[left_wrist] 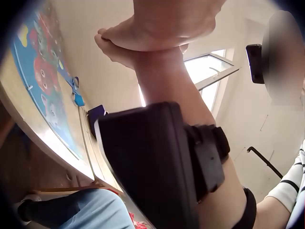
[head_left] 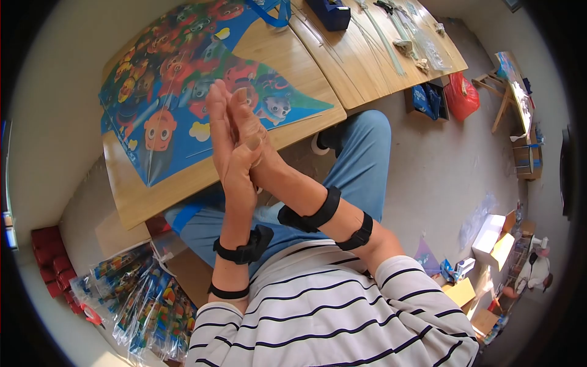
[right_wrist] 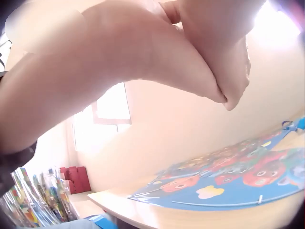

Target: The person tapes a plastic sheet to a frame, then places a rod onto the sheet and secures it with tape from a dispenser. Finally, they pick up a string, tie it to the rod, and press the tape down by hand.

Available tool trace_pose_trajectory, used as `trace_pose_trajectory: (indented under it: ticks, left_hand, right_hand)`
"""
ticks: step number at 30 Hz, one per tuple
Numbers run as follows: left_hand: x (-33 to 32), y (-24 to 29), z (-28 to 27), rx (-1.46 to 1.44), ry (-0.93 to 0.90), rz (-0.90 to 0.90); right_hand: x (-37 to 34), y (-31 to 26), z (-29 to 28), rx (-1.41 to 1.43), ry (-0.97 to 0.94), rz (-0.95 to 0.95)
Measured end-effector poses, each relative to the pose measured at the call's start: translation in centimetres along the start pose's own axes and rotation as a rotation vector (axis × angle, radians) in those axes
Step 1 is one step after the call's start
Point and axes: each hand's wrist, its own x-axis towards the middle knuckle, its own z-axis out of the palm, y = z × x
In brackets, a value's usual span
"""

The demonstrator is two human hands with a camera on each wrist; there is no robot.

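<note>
In the head view my left hand [head_left: 231,162] and right hand [head_left: 249,125] are pressed palm to palm, fingers straight and pointing away from me. Both are held up over the near edge of the table [head_left: 131,199], with nothing visible between them. Beyond the fingertips a blue kite-like sheet [head_left: 195,147] lies flat, printed with cartoon faces and thin rods along it. The right wrist view shows the two hands above this sheet [right_wrist: 209,193]. Black straps circle both forearms, and a dark wrist device [left_wrist: 143,162] fills the middle of the left wrist view.
A dark blue tape dispenser [head_left: 330,13], thin rods [head_left: 373,27] and plastic bags [head_left: 428,49] lie on the far table. Right of it on the floor is a red bag [head_left: 463,96]. Packaged colourful items [head_left: 147,300] are piled at the lower left. Another person appears in the left wrist view.
</note>
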Motion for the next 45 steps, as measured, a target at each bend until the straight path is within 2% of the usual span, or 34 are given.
trace_pose_trajectory:
  ticks: [2, 4, 6, 8, 12, 15, 18, 21, 27, 30, 33, 36, 40, 45]
  left_hand:
    - [1.6, -0.2, -1.2, 0.18, 0.028, -0.046]
    - [2.0, -0.6, -1.6, 0.374, -0.013, -0.018]
    - [1.9, -0.6, -1.2, 0.448, -0.036, 0.021]
    - [1.0, -0.6, 0.0, 0.37, -0.016, 0.016]
    - [-0.2, -0.3, 0.9, 0.165, 0.018, -0.049]
    - [-1.0, -0.1, 1.4, 0.063, 0.041, -0.092]
    - [-1.6, 0.3, 1.2, -0.054, 0.051, -0.165]
    - [-1.9, 0.9, 0.4, -0.192, 0.06, -0.277]
    - [-2.1, 1.9, 0.2, -0.315, 0.055, -0.35]
    - [-1.7, 0.5, -1.8, -0.608, 0.072, -0.364]
    - [-0.9, -0.1, -3.5, -0.707, 0.12, -0.406]
    - [-0.8, -0.1, -3.3, -0.845, 0.082, -0.468]
    - [-0.9, -0.2, -3.4, -0.878, 0.071, -0.505]
    - [-1.3, -0.7, -3.4, -0.926, 0.073, -0.507]
  right_hand:
    - [-0.9, 0.2, 0.3, 0.139, -0.056, 0.005]
    - [-1.0, 0.7, 0.1, 0.14, 0.04, 0.039]
    - [-1.0, 0.2, -0.2, 0.174, 0.096, 0.079]
    - [-1.6, -2.6, -0.3, 0.239, 0.113, 0.14]
    - [-0.9, -1.3, -0.3, 0.152, 0.267, 0.081]
    - [-0.9, -1.9, -0.2, 0.053, 0.271, 0.02]
    - [-0.6, -1.4, 0.8, 0.107, 0.367, -0.079]
    - [-0.3, -0.7, 0.4, -0.004, 0.36, -0.11]
    - [0.1, -0.4, -0.2, -0.314, 0.395, -0.132]
    - [0.3, -0.8, -1.1, -0.598, 0.43, -0.437]
    - [-1.5, -3.0, -2.7, -0.895, 0.057, -0.562]
    - [-2.9, -2.1, -2.6, -0.754, -0.089, -0.428]
    - [-3.5, -2.7, -2.5, -0.661, -0.046, -0.18]
    - [-3.5, -2.1, -2.3, -0.607, 0.064, -0.027]
